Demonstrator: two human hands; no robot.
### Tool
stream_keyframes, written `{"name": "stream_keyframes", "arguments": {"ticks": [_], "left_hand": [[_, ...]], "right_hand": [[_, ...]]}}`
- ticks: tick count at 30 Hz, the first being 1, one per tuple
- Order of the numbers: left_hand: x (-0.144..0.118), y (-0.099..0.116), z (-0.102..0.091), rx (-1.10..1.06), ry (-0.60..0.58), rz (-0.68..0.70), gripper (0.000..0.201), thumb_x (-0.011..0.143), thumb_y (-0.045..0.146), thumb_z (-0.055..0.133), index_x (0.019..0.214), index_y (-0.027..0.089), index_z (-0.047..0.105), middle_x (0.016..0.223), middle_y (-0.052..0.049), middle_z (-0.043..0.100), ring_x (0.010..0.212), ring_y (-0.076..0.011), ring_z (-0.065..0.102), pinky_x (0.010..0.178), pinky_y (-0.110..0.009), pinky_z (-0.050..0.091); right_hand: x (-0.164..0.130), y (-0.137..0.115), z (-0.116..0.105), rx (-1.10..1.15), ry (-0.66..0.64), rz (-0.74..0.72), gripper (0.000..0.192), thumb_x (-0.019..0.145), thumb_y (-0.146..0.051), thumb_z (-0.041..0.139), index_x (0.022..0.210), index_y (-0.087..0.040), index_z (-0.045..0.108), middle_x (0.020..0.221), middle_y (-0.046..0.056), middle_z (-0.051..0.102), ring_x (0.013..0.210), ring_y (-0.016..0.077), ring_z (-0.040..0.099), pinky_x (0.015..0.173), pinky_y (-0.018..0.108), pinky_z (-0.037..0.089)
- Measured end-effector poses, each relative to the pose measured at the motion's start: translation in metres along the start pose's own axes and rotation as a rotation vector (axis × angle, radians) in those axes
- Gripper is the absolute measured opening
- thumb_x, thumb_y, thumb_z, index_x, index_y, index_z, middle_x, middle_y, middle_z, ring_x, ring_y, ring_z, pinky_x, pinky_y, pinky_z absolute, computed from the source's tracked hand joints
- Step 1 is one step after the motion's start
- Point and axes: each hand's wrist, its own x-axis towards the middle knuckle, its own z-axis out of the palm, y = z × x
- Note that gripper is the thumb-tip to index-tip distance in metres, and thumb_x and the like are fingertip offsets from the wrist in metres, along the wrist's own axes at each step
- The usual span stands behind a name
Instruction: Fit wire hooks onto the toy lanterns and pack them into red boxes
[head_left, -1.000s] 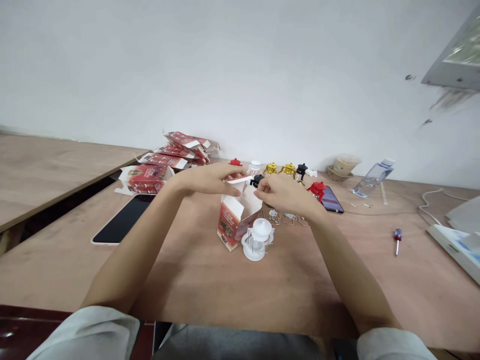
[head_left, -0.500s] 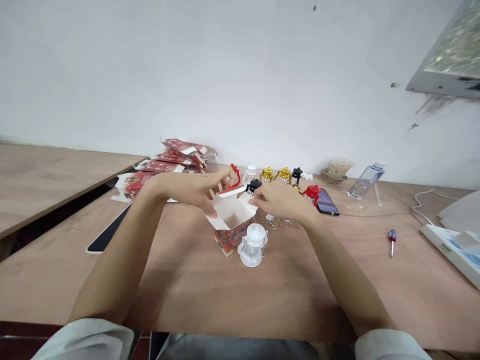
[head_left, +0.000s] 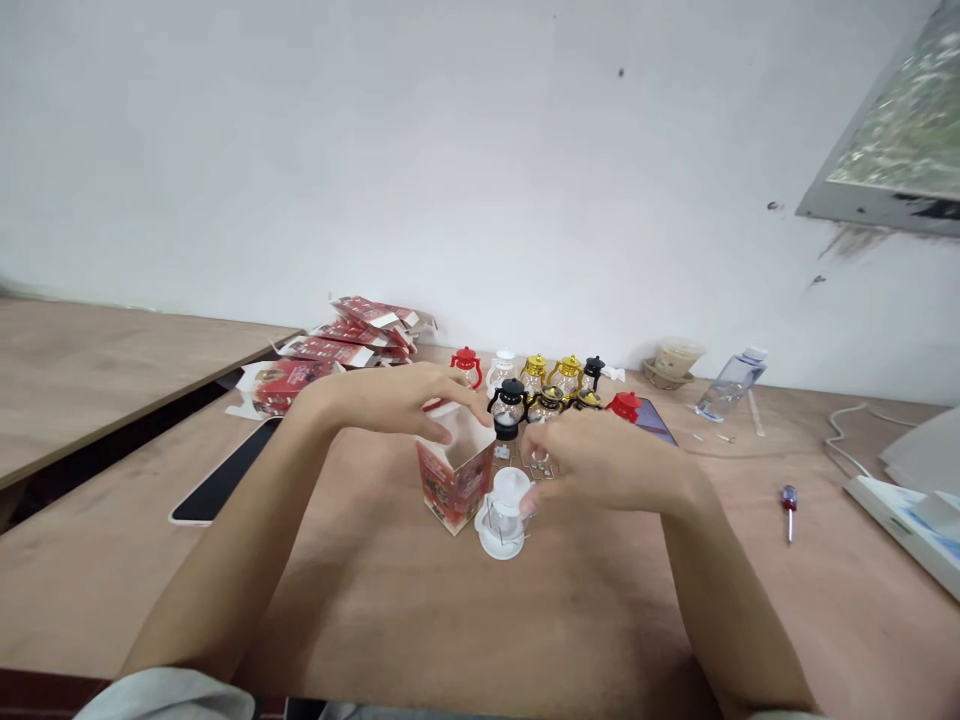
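Observation:
A small red printed carton stands open-topped at the middle of the wooden table. My left hand rests over its top rim, fingers on the flap. In front of the carton sits a white miniature lantern. My right hand touches that lantern's right side with its fingertips. Just behind the carton stands a black-topped miniature lantern.
A row of small red, white, gold and black lanterns lines the back. Flat red cartons pile at the back left. A dark phone lies left; a second phone, a cup, a water bottle and a screwdriver lie right.
My right hand left the carton's top and dropped down to the white lantern. My left hand stayed on the carton's rim. The view tilted slightly downward.

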Motion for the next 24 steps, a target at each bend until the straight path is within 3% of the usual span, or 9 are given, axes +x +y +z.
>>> {"name": "stream_keyframes", "arguments": {"ticks": [8,13,17,20,24], "left_hand": [[0.004,-0.002,0.008,0.081,0.058,-0.043,0.040,0.079,0.013,0.049,0.116,0.025,0.054,0.114,-0.002,0.060,0.104,-0.0188,0.053,0.086,-0.028,0.040],[0.010,0.006,0.010,0.133,0.028,-0.133,0.035,0.078,0.010,0.047,0.109,0.023,0.059,0.109,-0.004,0.060,0.094,-0.0191,0.057,0.075,-0.027,0.041],[0.009,0.009,0.009,0.126,0.032,-0.164,0.036,0.075,0.011,0.049,0.108,0.023,0.057,0.110,-0.004,0.058,0.095,-0.0196,0.057,0.074,-0.026,0.041],[0.008,0.009,0.009,0.111,0.015,-0.170,0.040,0.074,0.014,0.052,0.113,0.022,0.054,0.113,-0.005,0.056,0.097,-0.0199,0.056,0.076,-0.026,0.042],[0.009,0.008,0.011,0.100,0.016,-0.116,0.038,0.077,0.017,0.053,0.115,0.023,0.053,0.113,-0.004,0.057,0.099,-0.0193,0.055,0.080,-0.026,0.042]], "right_hand": [[0.018,-0.013,0.018,-0.027,-0.212,-0.082,0.040,0.067,-0.035,0.070,0.101,-0.016,0.060,0.095,0.010,0.068,0.083,0.0240,0.065,0.060,0.026,0.042],[0.036,-0.036,0.035,-0.193,-0.296,-0.081,0.044,0.061,-0.028,0.075,0.101,-0.012,0.064,0.100,0.015,0.068,0.088,0.0283,0.065,0.063,0.028,0.045],[0.037,-0.037,0.038,-0.202,-0.278,-0.146,0.036,0.064,-0.026,0.072,0.096,-0.010,0.066,0.096,0.016,0.068,0.082,0.0279,0.066,0.061,0.030,0.045],[0.028,-0.022,0.025,-0.020,-0.267,-0.308,0.032,0.070,-0.033,0.069,0.095,-0.013,0.065,0.091,0.010,0.068,0.079,0.0232,0.064,0.061,0.028,0.044],[0.011,0.001,-0.002,0.333,0.002,-0.512,0.029,0.074,-0.037,0.068,0.096,-0.020,0.061,0.096,0.002,0.066,0.086,0.0147,0.059,0.075,0.025,0.042]]}}
